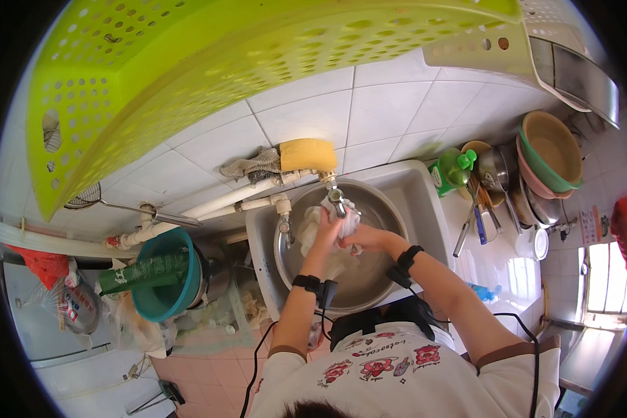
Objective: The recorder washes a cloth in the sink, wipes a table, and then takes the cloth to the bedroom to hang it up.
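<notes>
A wet white cloth (313,230) is bunched up under the metal faucet (336,197). On its left side my left hand (328,225) grips it, close below the spout. My right hand (364,237) holds the cloth from the right, the fingers partly hidden in its folds. Part of the cloth hangs down into a round metal basin (389,282), which appears to hold cloudy water. The basin stands inside a grey sink (426,219). Both wrists wear black straps with small devices and cables.
A yellow sponge (307,154) and a mesh scrubber rest on the pipes. Overhead juts a green perforated basket (198,68). At right stand a green soap bottle (452,170), knives and stacked bowls (551,151). Left of the sink is a teal bucket (159,300).
</notes>
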Motion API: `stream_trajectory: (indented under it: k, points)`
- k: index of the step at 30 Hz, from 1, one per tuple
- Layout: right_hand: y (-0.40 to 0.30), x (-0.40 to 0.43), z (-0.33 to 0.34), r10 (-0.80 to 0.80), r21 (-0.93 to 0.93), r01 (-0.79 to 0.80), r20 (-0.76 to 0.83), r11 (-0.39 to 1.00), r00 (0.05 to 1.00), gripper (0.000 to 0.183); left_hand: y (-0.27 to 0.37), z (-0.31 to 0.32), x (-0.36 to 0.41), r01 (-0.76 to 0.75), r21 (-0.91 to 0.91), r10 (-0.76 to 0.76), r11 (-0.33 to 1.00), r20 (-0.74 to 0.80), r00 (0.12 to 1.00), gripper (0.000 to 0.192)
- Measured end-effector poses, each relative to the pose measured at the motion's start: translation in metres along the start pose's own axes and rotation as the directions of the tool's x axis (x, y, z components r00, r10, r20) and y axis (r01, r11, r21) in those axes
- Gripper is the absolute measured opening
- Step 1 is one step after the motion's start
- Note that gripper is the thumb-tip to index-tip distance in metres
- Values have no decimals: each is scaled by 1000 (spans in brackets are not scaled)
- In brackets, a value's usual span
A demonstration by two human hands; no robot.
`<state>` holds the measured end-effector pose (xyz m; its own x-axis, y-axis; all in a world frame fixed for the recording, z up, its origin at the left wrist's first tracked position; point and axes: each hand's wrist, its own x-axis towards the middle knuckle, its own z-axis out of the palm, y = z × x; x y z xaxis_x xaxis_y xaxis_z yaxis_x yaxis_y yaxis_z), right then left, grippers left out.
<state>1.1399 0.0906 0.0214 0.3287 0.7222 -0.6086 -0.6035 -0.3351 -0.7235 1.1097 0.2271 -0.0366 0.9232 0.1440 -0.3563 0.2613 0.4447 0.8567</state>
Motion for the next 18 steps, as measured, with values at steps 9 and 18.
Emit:
stream_trajectory:
  k: [9, 18]
  points:
    - [-21, 2, 0, 16, -65, -3, 214, 998, 977, 32, 12, 9, 9, -275, 215, 287, 937, -28, 958, 34]
    - [-15, 27, 24, -262, -774, -48, -272, 632, 926, 40, 22, 10, 8, -166, 598, 379, 784, -249, 891, 28]
